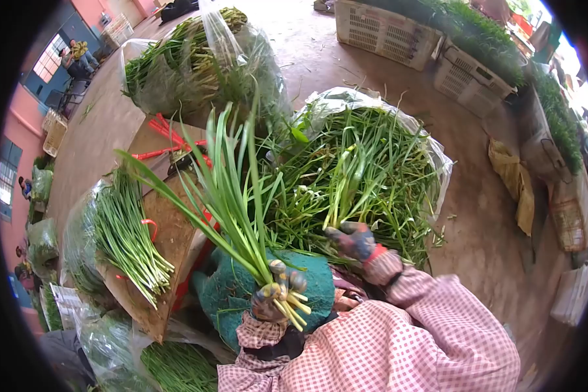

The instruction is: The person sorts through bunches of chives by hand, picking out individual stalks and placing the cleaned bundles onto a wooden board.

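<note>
My left hand [277, 299], gloved, is closed tight round the pale stem ends of a bunch of chives [232, 196], which stands upright in front of me with its leaves fanning up and to the left. My right hand [354, 239], gloved too, is curled shut on a smaller clump [346, 183] at the near edge of the loose heap [398, 157] in its clear plastic bag [441, 163]. As I judge it, the clump's leaves are tangled in the heap, so a sharp tug could snap them or drag strays over the bag's edge. The left bunch is gripped only at its base. If I slacken, stems could slide out unevenly. A tied bundle [127, 238] lies on the wooden board [170, 242] to my left, well apart from both hands.
</note>
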A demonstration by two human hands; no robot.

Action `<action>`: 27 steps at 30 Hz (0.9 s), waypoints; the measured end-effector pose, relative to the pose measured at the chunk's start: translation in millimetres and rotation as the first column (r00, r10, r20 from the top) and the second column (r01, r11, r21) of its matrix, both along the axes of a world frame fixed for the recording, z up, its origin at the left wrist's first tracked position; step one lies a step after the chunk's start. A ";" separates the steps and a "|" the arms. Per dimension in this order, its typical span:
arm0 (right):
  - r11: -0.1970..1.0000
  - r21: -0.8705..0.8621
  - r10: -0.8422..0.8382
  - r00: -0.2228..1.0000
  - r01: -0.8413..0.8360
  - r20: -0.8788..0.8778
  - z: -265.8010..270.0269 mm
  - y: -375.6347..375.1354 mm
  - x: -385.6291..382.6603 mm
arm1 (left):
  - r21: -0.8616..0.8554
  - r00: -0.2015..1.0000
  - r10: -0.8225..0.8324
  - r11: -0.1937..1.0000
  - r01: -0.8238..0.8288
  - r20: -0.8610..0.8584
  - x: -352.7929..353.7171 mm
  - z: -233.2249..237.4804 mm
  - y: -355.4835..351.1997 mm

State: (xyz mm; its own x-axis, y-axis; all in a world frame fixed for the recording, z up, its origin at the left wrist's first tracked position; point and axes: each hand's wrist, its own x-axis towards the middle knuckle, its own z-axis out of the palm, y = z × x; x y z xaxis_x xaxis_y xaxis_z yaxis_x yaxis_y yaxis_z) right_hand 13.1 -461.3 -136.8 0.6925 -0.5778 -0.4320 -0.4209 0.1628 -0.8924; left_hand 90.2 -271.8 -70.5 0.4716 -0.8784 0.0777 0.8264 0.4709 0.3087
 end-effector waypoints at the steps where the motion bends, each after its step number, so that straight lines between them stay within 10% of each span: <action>1: 0.988 0.156 -0.027 0.986 0.000 0.166 19.8 -2.8 -6.5 | 0.117 0.997 0.061 0.992 -0.054 -0.057 -0.9 4.6 -1.3; 3: 0.927 0.337 0.119 0.981 -0.164 0.152 57.4 -25.0 -14.3 | 0.180 0.994 0.042 0.983 -0.023 -0.104 3.7 14.7 -10.8; 5: 0.980 -0.134 0.118 0.975 -0.144 -0.187 21.7 -31.0 -10.1 | 0.170 0.987 -0.010 0.985 0.038 -0.161 12.2 4.3 -15.7; 9: 0.919 0.364 0.084 0.977 -0.151 0.194 73.4 -8.1 -28.8 | 0.336 0.992 0.103 0.939 -0.073 -0.070 23.9 -4.2 -20.7; 13: 0.927 0.315 0.143 0.969 -0.202 0.202 62.7 13.7 -31.7 | 0.663 0.945 0.274 0.677 -0.320 0.177 10.3 4.3 -52.3; 17: 0.860 0.372 0.276 0.931 -0.350 0.238 64.5 19.3 -35.3 | 0.671 0.991 0.122 0.730 -0.130 0.059 28.1 -62.5 -48.0; 19: 0.803 0.346 0.428 0.873 -0.486 0.234 72.5 18.9 -33.6 | 0.331 0.993 -0.108 0.937 0.115 -0.038 36.6 -99.2 -34.6; 22: 0.771 0.369 0.486 0.854 -0.519 0.186 69.6 17.1 -33.0 | 0.565 0.999 0.030 0.824 -0.037 0.022 23.6 -22.7 -52.7; 27: 0.796 0.130 0.576 0.806 -0.591 0.140 47.3 9.9 -35.3 | 0.531 0.969 0.152 0.814 -0.234 0.194 27.6 -46.8 -48.2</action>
